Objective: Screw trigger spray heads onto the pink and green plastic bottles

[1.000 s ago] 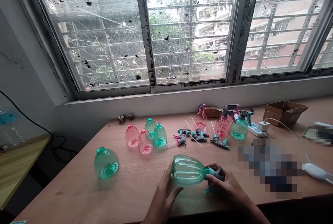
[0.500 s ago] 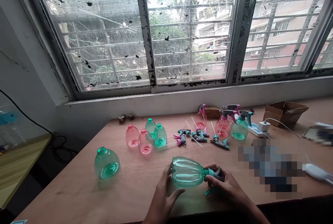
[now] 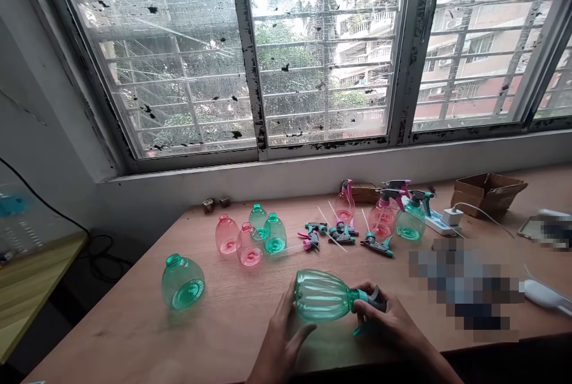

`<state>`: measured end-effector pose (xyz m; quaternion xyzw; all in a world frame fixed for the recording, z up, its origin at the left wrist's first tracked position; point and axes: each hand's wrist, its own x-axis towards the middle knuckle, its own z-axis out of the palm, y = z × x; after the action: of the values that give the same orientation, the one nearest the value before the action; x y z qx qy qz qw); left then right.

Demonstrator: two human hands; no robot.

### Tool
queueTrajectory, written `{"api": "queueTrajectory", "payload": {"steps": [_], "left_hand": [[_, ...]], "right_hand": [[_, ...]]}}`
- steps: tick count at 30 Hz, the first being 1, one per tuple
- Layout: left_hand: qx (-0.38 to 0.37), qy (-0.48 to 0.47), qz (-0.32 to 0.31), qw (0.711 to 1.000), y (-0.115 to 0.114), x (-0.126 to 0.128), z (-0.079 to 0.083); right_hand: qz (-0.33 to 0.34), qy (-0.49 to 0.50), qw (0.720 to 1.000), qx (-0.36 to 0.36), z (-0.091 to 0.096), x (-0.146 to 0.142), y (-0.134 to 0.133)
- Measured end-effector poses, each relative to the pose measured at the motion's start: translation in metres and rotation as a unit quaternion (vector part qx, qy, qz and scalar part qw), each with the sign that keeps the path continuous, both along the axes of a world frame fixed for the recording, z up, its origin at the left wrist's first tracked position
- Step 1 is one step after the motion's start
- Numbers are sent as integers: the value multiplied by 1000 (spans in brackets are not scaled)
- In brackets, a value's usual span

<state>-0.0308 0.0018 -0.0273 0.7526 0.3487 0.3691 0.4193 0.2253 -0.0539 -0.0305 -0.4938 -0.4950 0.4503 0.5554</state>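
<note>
- Capless bottle (image 3: 183,283), green, on tabletop (image 3: 134,336) nr its left edge, well apart from both hands.
- Toward back-left corner: 2 pink bottles (image 3: 249,244) + 2 green bottles (image 3: 274,234), grouped close, no tops on.
- Left hand (image 3: 283,330), nr front edge: fingers at base of held bottle, partly hidden behind it; thumb spread away, pointing right just below it. Can't tell if it's clamped or only propping.
- Held bottle (image 3: 324,294), green, clear, ribbed: on its side btwn the hands nr front edge, base to left hand's fingers, neck to right hand. Can't tell if it touches the wood. Prob. v. light, thin-walled plastic; may flex if squeezed, smooth so a bit slippery, unlikely to break. Best hold: wide body nr base, other hand on collar; ribs should help grip.
- Behind it, mid tabletop toward back edge: loose spray tops (image 3: 378,245) w/ thin tubes (image 3: 338,239), in a jumble.
- Right hand (image 3: 379,312), nr front edge: clamped on spray head (image 3: 376,299), thumb + fingers round it, just right of bottle's neck. Head prob. stiff, easy to grip.
- Nr back edge, further right: pink + green spray bottles (image 3: 410,222), tops on; then power strip (image 3: 440,223), cardboard box (image 3: 485,196).
</note>
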Motion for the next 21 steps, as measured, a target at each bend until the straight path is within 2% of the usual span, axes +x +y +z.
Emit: {"api": "queueTrajectory", "payload": {"steps": [8, 15, 21], "left_hand": [[-15, 0, -14, 1000, -4, -1, 8], [8, -10, -13, 1000, -1, 0, -1], [-12, -6, -21, 1000, -2, -2, 3]], "right_hand": [[18, 9, 1000, 1, 1, 0, -2], [11, 17, 1000, 6, -2, 1, 0], [9, 20, 1000, -1, 0, -3, -1]]}}
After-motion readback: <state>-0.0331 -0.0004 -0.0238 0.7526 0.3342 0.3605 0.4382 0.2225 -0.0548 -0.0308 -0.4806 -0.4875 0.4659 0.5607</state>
